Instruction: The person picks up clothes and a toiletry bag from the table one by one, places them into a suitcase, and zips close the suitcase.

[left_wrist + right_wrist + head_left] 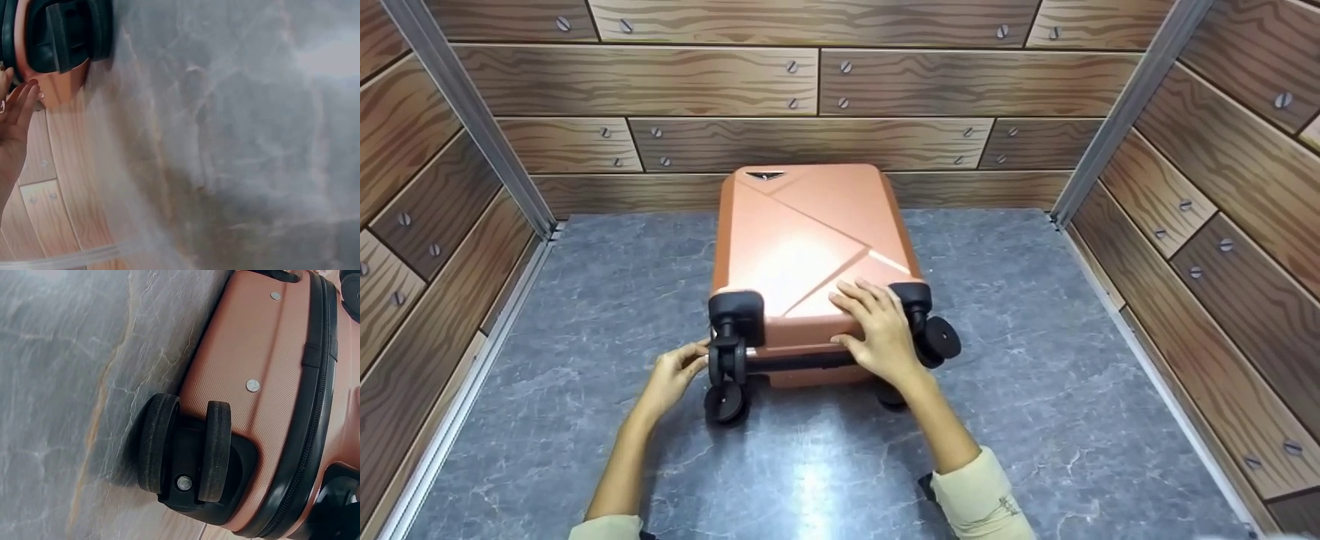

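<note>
From the head view, your suitcase [810, 255] lies flat in the centre of the frame on the grey marble-patterned floor [1035, 360], its long axis running from you toward the wood-grain back wall [810, 82], wheeled end nearest you. The shell is a smooth copper-pink hard plastic with angular facets and black corner caps. Your right hand [877, 330] rests on the near edge of the shell, fingers spread and lightly bent over it. Your left hand [679, 371] touches the black wheel bracket [727, 356] at the lower left corner, fingers curled toward it; whether they actually grip it, you cannot tell.

In the left wrist view, blurred, your fingers [22, 107] sit together at the left edge, just below the black wheel housing [56, 34] in the upper left.

In the right wrist view, a double rubber wheel [185, 450] sits at lower centre against the finely textured pink shell, with the black zipper band [315, 399] running top to bottom on the right.
</note>
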A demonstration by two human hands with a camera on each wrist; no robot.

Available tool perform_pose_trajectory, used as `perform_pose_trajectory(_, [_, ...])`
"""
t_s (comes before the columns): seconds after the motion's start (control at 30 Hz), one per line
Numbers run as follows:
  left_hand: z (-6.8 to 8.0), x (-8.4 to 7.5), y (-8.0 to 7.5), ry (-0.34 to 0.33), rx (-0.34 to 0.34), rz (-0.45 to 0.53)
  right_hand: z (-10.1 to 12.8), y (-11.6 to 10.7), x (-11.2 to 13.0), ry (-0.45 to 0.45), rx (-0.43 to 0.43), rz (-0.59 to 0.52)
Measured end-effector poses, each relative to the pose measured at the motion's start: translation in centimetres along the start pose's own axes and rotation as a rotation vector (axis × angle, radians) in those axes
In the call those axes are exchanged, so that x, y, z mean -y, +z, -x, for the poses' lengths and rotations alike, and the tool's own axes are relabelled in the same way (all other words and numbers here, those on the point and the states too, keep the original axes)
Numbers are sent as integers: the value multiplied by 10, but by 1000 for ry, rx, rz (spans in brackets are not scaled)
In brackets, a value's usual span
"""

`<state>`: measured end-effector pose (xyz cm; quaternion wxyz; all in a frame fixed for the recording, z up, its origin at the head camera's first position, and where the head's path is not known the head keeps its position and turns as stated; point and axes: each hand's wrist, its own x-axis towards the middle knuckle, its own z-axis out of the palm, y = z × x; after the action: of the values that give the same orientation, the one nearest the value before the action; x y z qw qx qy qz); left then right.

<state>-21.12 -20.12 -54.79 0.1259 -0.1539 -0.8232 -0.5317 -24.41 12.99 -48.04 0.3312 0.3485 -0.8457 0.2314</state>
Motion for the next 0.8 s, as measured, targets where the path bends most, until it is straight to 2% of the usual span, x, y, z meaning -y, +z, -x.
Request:
perform_pose_trajectory(0.13, [0,2,3,-7,-24,47,-2,-1,-2,-14,-13,-7])
perform_pose_trajectory(0.27, [-3,7,4,-33,-34,226,-2,-2,-3,-26,-19,-11])
perform_pose_trajectory(0.33, [-5,11,5,-65,-46,325,-1,-2,-4,-31,-22,-12])
perform_pose_trajectory(0.43, [-10,15,5,-127,-77,413,0,-2,-3,-32,-17,-12])
perform_pose_trajectory(0.67, [-21,22,7,-222,-135,452,4,-1,-3,-26,-18,-15])
perform_pose_trajectory(0.8, [-25,22,7,-233,-158,429,5,0,-2,-26,-15,-14])
